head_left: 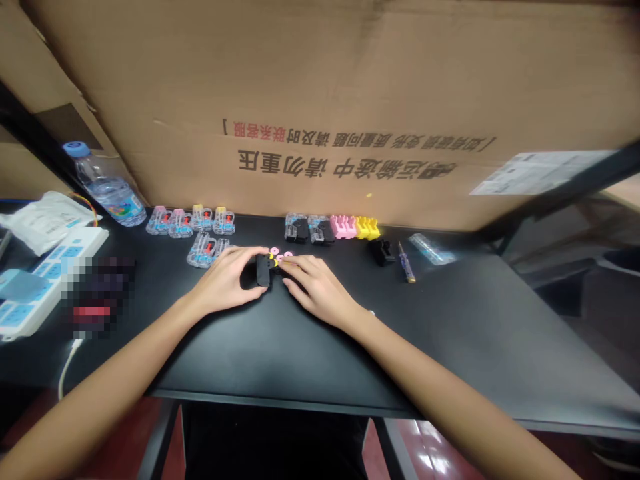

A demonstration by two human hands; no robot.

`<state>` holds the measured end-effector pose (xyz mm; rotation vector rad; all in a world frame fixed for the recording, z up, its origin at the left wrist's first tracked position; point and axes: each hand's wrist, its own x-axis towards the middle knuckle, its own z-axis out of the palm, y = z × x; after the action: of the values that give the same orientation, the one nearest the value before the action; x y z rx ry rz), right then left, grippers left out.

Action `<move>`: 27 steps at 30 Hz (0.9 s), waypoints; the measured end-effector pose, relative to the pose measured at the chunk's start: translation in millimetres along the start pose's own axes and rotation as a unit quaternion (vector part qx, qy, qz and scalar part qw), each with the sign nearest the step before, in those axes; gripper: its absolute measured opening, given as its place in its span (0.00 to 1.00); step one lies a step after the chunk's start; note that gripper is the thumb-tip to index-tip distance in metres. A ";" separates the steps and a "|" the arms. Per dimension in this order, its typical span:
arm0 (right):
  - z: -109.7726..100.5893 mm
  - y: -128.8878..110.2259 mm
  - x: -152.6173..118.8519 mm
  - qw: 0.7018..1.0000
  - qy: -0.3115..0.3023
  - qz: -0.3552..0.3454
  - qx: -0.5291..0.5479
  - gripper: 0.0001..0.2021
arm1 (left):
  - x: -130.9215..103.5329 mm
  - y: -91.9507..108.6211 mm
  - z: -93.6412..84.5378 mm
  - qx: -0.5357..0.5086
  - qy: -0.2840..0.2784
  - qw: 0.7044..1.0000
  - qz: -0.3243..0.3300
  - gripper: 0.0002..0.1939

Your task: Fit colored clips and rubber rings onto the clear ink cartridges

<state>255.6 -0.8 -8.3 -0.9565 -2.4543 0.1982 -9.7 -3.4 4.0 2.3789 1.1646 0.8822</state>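
Cardboard (350, 80) (printed) behind held piece (263, 271)

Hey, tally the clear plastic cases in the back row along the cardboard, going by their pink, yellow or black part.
Clear cases with pink: 2
Clear cases with yellow: 2
Clear cases with black: 2
Total: 6

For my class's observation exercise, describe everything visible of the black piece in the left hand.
The black piece looks blocky and plastic, its long side running up the picture. The left hand grips it at both ends above the table; whether it rests there is unclear. Finer parts are blurred.
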 end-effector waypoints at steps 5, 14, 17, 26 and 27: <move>0.3 2.0 -0.5 0.997 -0.008 -0.048 -0.066 0.14 | 1.2 3.1 -0.1 -0.288 0.020 0.957 -0.038 0.34; -3.1 3.8 -5.0 0.995 0.006 -0.087 -0.039 0.12 | 0.8 13.0 -0.5 -0.655 -0.077 0.743 -0.116 0.27; -3.4 3.7 -4.5 0.994 0.016 -0.092 -0.049 0.12 | 0.9 15.2 -1.3 -0.664 -0.080 0.733 -0.123 0.28; -3.0 2.5 -4.0 0.995 -0.016 -0.097 -0.022 0.12 | 3.8 12.3 6.8 -0.397 0.082 0.908 -0.100 0.33; -2.8 2.4 -4.0 0.996 -0.017 -0.091 -0.009 0.11 | 3.4 11.7 7.5 -0.367 0.086 0.921 -0.095 0.34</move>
<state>261.0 -1.8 -8.3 -0.7371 -2.5607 0.1300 3.7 -8.0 6.1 1.5807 0.8827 1.2120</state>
